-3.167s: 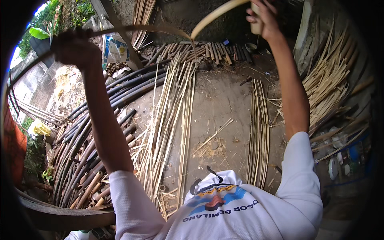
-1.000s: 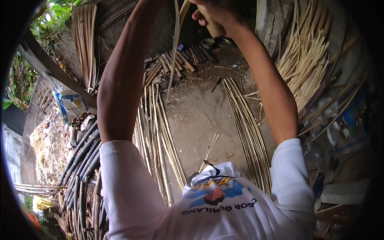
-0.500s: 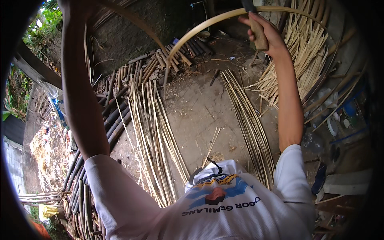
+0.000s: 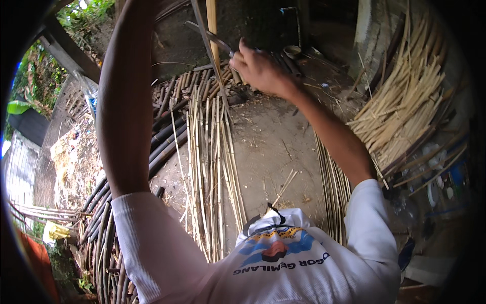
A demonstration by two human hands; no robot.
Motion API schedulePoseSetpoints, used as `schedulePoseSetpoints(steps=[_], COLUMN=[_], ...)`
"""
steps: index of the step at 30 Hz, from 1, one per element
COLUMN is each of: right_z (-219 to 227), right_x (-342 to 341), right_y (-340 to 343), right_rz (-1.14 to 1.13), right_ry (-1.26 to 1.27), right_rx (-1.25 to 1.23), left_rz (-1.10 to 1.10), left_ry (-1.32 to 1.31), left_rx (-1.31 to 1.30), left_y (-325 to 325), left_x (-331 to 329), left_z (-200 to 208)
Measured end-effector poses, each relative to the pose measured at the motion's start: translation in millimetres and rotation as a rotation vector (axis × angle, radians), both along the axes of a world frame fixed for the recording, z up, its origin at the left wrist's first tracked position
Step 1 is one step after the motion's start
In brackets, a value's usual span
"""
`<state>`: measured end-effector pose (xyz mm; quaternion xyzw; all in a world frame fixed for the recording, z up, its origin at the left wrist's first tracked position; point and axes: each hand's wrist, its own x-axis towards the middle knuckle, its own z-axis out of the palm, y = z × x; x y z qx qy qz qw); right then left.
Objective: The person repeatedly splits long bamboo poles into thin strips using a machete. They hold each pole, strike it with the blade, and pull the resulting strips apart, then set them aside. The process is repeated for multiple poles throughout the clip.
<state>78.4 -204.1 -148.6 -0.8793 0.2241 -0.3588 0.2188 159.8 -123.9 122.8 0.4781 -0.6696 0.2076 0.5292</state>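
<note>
My right hand [image 4: 260,71] is closed around the handle of a knife [image 4: 218,40]. The knife's blade points up and left, across a split bamboo piece. One half is a pale strip [image 4: 212,25], standing nearly upright; the other is a darker strip [image 4: 208,45] that slants down to the ground beside it. Whether the blade touches either strip I cannot tell. My left arm [image 4: 126,101] reaches up past the top edge, and its hand is out of the picture.
Thin bamboo strips [image 4: 205,177] lie in a bundle on the ground, with a second bundle [image 4: 334,187] under my right arm. Pale split strips [image 4: 405,111] heap up at the right. Dark bamboo poles [image 4: 164,142] and short cut pieces [image 4: 187,86] lie at the left.
My right hand has swung left and down with the knife. The bamboo, bowed in a wide arc before, now shows as two nearly straight lengths near the top centre.
</note>
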Motion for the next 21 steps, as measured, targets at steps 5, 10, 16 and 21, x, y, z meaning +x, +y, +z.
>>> schedulePoseSetpoints(steps=[5,10,16,21], right_z=[-14.0,-164.7,-166.8,-60.8], right_x=[67.6,164.0,147.2,33.9], right_y=[69.4,-1.8,-9.9,-6.2], right_rz=[0.216,0.020,0.110,0.190], right_ry=[-0.359,0.073,0.022,0.091], right_rx=[-0.072,0.187,0.234,0.605], left_rz=[0.240,0.202,0.043,-0.135], left_ry=[0.068,-0.099,-0.023,0.097], left_rx=[0.003,-0.106,-0.016,0.096], left_y=[42.7,32.6,43.8,54.0], left_x=[43.7,38.6,34.0,0.8], left_z=[5.8,26.9,-4.2,-55.4])
